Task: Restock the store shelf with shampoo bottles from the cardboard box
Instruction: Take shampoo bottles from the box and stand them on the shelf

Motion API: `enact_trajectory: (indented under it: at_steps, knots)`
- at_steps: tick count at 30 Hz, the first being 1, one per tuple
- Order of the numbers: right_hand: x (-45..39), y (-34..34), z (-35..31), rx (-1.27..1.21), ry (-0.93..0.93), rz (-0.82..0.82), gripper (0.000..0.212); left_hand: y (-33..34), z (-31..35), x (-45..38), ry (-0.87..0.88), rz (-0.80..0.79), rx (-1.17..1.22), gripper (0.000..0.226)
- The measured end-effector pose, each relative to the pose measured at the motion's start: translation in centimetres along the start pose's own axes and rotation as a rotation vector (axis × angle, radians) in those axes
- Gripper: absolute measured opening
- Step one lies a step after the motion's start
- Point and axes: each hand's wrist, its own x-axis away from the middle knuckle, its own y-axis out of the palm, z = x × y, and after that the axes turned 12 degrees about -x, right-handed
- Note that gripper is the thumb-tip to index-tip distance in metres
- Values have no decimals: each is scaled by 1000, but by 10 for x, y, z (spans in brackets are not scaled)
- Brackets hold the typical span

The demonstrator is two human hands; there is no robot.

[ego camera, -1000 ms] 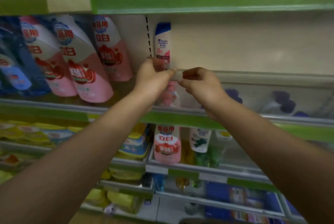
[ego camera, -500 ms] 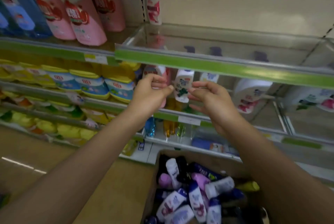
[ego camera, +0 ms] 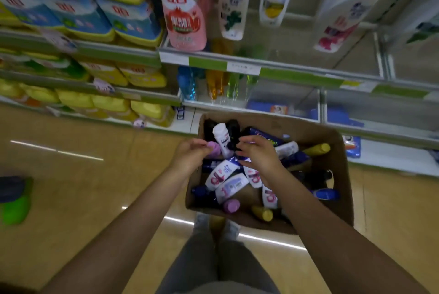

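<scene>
Down over the open brown cardboard box (ego camera: 342, 175) on the tan floor, heaped with a jumble of shampoo bottles lying at every angle. White shampoo bottle with a black cap (ego camera: 222, 139) at the far end, long axis running toward the shelves, white base pointing away and slightly left, cap toward the near side. White bottle with a red-and-blue label (ego camera: 219, 173) lying diagonally, long axis from near-left to far-right. Small lilac bottle (ego camera: 231, 205) near the front wall. Left hand (ego camera: 192, 154) over the box's left edge, fingers loosely curled, fingertips just beside a lilac cap (ego camera: 213, 148); actual contact cannot be told. Right hand (ego camera: 259, 153) above the middle of the heap, fingers relaxed and slightly spread, gripping nothing. Both forearms stretched forward and down. Behind, the green-edged store shelf (ego camera: 297, 75) carrying a pink pouch-shaped detergent bottle (ego camera: 183, 13).
</scene>
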Motion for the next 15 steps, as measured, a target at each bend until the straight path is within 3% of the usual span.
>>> enact_trajectory:
  at_steps: [6,9,12,15]
  knots:
    - [-18,-10,65,-8,170,93,10,17,-57,-17,-189,-1,-20,11]
    - [-29,-12,98,13,222,157,18,26,-79,-25,-251,-20,-41,13]
    - [-30,-15,120,134,242,167,10,34,-93,-30,-302,-31,-43,15]
    - [-28,-18,139,225,226,113,20,40,-102,-33,-356,-37,-28,14]
